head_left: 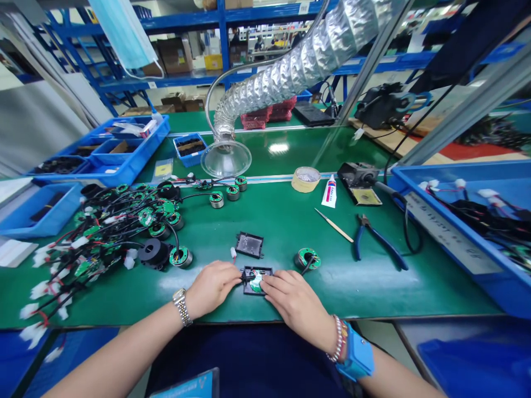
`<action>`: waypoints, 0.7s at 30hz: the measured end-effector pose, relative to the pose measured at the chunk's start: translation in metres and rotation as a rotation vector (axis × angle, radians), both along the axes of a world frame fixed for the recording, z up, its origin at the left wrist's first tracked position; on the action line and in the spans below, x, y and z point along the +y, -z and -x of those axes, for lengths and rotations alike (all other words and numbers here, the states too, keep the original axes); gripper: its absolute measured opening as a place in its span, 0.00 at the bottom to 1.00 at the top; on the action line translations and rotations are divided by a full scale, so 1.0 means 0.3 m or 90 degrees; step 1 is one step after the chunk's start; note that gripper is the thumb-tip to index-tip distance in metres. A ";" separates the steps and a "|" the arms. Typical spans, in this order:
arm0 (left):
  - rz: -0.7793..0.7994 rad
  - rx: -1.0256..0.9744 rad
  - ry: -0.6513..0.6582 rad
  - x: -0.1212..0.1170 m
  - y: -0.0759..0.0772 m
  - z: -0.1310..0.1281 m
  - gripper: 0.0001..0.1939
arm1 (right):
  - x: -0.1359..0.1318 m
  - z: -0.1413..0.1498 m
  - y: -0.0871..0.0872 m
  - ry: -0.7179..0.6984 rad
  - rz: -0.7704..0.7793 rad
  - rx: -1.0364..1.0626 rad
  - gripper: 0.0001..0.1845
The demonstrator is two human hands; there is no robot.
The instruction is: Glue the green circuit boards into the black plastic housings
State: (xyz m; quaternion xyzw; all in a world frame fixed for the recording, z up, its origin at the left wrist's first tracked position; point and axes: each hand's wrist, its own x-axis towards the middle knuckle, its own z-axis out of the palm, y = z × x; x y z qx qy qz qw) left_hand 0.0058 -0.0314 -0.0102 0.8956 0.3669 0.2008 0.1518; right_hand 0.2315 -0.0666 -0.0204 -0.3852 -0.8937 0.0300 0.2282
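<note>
The person's left hand (pixel 212 287) is pinching a black cable (pixel 245 278) while the right hand (pixel 296 304), can't tell if gripping, is touching a green circuit board (pixel 256 283) inside a small rectangular black plastic case (pixel 253 293) on the green tabletop (pixel 360 293).

Bench (pixel 274 207) is glossy green with pale glare patches. Near middle: black open case (pixel 254 293), green circuit board (pixel 255 284) in it. Case half (pixel 249 245) just beyond: black rim, greyish inside. Round motor (pixel 305 258) to the right: green top, silver side. Left pile: green boards (pixel 146 216), black cables, red wires, white connectors (pixel 40 290).

Watch (pixel 181 307), near left: two-tone silver/gold links. Wristband (pixel 357 352), near right: light blue.

Right: pliers (pixel 388 247) dark blue handles; tube (pixel 329 194) white, red/blue print; tape roll (pixel 306 185) pale yellow; bin (pixel 477 290) blue. Far: duct (pixel 282 83) crinkled silver, shelving (pixel 186 80) blue.
</note>
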 end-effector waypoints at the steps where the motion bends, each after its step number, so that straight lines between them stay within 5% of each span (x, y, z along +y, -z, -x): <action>1: -0.026 0.006 0.007 -0.001 0.003 -0.001 0.12 | -0.002 0.001 -0.004 0.004 0.002 -0.004 0.09; 9: -0.167 0.156 0.028 -0.013 -0.005 -0.010 0.12 | -0.014 0.055 -0.037 0.066 0.046 -0.090 0.17; 21: -0.239 0.039 0.152 0.024 -0.011 0.000 0.12 | 0.001 0.058 -0.011 0.065 0.069 -0.058 0.18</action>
